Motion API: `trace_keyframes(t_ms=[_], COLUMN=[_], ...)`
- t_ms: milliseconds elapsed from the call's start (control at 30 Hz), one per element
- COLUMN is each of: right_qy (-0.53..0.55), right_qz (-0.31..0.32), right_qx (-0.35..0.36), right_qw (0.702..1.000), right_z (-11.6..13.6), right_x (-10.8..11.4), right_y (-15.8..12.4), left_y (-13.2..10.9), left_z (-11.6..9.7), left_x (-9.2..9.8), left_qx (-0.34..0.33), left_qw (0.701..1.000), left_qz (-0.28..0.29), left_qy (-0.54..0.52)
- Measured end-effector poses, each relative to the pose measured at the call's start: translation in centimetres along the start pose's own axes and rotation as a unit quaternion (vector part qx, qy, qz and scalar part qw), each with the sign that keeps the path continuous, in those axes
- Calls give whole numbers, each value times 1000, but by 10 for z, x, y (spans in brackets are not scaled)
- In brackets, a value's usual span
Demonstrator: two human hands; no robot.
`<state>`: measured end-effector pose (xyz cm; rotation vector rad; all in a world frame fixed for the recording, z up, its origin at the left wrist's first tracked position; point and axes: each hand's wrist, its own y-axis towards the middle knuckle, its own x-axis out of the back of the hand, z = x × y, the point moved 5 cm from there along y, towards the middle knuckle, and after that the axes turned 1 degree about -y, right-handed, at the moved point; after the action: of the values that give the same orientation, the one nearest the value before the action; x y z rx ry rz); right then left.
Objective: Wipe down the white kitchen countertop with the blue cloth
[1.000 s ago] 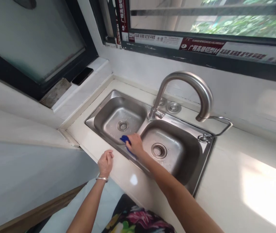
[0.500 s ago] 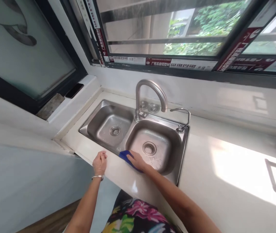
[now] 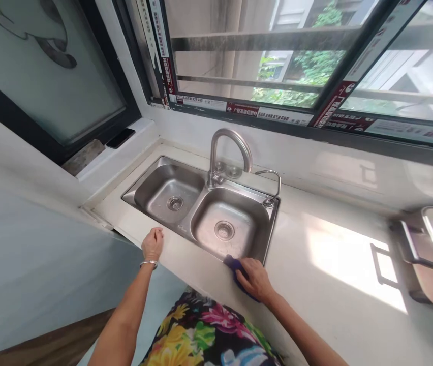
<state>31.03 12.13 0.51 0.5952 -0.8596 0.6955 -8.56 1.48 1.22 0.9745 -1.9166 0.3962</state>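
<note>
My right hand presses a dark blue cloth onto the front edge of the sink, by the near right corner of the larger basin. Its fingers lie over the cloth, which is partly hidden under the palm. At the counter's front edge, my left hand is curled closed with a bracelet at the wrist; no object shows in it. Ahead of both hands is the steel double sink, with a drain in each basin.
A curved faucet rises behind the divider, and a thin spout stands at the back right corner. On the right of the white counter is a metallic appliance with a handle. A phone lies on the left ledge.
My right hand has slid the cloth rightward along the sink's front edge, from near the divider to the near right corner. My view has turned right, bringing in more of the appliance.
</note>
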Motion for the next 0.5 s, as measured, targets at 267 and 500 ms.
trace_keyframes(t_ms=[267, 500], right_qy=[-95, -228], right_qz=[-78, -163], right_qx=[33, -106], right_qw=[992, 954], right_z=[-9, -57], right_x=[41, 82], right_y=[-92, -198], left_y=[-20, -13], left_z=[-27, -30], left_x=[-9, -21], left_qx=[-195, -285], left_qw=[979, 948], left_qz=[66, 124], left_qy=[7, 74])
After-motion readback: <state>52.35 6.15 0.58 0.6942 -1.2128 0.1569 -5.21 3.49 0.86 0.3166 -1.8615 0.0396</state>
